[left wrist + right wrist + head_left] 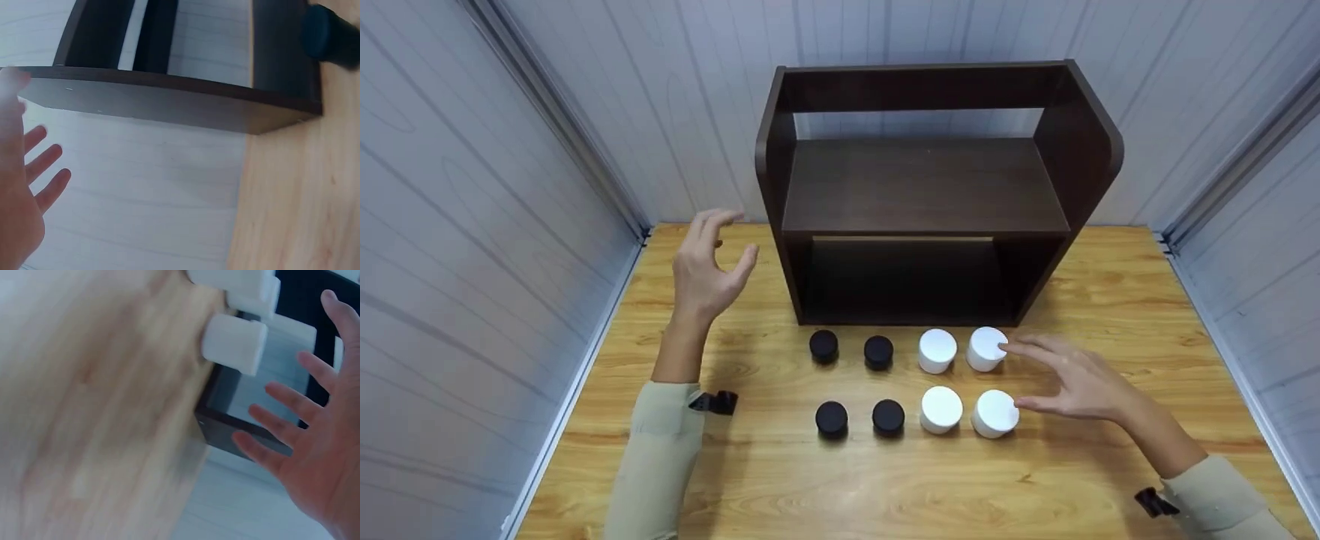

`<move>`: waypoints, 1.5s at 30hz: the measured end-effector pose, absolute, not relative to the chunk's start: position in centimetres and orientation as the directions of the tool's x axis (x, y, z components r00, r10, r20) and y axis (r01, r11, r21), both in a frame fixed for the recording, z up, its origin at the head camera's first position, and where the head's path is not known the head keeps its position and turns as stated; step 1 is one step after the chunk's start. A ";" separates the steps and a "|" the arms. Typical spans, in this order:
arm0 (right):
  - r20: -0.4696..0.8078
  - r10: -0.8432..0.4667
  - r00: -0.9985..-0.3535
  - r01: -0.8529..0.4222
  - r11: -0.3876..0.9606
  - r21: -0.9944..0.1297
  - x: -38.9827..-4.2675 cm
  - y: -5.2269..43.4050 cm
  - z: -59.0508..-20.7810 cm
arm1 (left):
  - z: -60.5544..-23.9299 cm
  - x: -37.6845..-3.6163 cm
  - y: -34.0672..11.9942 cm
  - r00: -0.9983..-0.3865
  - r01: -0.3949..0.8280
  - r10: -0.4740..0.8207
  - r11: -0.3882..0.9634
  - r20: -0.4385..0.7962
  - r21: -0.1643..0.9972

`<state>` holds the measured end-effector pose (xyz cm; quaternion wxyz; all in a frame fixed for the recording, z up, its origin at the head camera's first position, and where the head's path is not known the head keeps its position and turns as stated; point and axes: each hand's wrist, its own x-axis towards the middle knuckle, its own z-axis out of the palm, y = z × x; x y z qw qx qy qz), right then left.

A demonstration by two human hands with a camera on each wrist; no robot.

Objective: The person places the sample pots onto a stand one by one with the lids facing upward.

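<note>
White containers (995, 414) near right hand (1071, 381); black containers (888, 418) alongside; contents hidden.

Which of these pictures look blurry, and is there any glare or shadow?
Head view: fairly crisp, pale sheen on the wooden table, soft shadow beside the left sleeve; left wrist view: the dark cylinder is soft-edged; right wrist view: white cylinders and wooden table both look blurred.

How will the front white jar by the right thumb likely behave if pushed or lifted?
The white jar looks stiff, its sides even and undented, so it should hold its shape. Its smooth surface may feel a bit slippery. Squat and upright on the table, it would probably slide under a gentle, low push; laid sideways, its round body could roll.
</note>
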<state>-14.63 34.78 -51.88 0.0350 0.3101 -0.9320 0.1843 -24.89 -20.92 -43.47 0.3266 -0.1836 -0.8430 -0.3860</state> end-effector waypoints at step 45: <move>0.262 -0.709 -0.655 -0.680 0.402 -0.613 -12.8 33.0 -56.6 | -37.7 -28.5 -17.0 -0.733 0.672 0.138 0.297 0.666 0.678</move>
